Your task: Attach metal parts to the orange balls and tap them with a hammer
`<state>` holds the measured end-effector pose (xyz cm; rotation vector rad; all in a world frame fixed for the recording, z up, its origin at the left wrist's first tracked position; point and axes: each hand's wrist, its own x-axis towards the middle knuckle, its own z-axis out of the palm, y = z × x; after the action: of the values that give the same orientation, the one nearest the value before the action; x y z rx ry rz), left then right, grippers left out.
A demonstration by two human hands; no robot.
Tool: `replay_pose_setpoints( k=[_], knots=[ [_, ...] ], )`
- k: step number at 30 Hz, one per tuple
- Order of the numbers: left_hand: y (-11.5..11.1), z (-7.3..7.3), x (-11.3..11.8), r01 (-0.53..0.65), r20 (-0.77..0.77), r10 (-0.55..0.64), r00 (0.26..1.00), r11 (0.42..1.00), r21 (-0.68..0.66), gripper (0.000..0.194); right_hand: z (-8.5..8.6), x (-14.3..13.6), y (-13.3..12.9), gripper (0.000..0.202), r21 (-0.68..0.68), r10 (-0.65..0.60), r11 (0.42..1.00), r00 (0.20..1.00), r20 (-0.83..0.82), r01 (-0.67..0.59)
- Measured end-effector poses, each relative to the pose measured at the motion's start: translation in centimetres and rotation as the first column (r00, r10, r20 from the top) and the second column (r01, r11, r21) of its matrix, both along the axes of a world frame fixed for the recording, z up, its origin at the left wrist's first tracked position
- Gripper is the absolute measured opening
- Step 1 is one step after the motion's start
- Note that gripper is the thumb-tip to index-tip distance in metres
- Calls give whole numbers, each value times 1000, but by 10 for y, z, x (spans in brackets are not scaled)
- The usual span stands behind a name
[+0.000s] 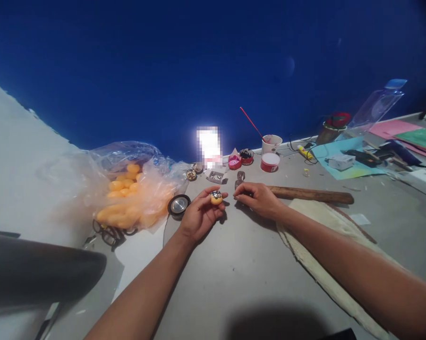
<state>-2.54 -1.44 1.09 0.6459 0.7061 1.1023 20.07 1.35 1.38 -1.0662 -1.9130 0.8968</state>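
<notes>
My left hand [200,217] is closed around a small ball [216,198], yellow-orange below with shiny silver patches on top. It holds the ball between thumb and fingers above the grey table. To its right is my right hand [257,200], apart from the ball. Its thumb and forefinger are pinched together, and whatever is between them is too small to make out. Behind that hand lies a hammer with a wooden handle [312,194]; its dark head shows beyond the fingers. A round black container with a silver centre [179,204] sits just left of my left hand.
On the left stands a clear plastic bag [152,160] of orange balls. Near the wall are a bright pixelated patch, a small box of metal parts [216,176], red tubs [270,163] and a white cup [271,142]. A cream cloth [312,219] lies under my right forearm.
</notes>
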Motion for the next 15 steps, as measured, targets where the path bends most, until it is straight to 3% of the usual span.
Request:
replay_pose_setpoints(
  k=[5,10,15],
  knots=[
    [3,-3,-2,-31,47,32,998,999,-9,30,-2,1,1,10,-13,1,1000,1000,13,-1],
    [2,-6,-1,27,57,-24,998,998,-51,29,-2,1,1,10,-14,-16,1000,1000,24,16],
    [2,-4,-2,-13,83,19,996,997,-70,29,-2,0,1,9,-9,-17,1000,999,39,17]
  ],
)
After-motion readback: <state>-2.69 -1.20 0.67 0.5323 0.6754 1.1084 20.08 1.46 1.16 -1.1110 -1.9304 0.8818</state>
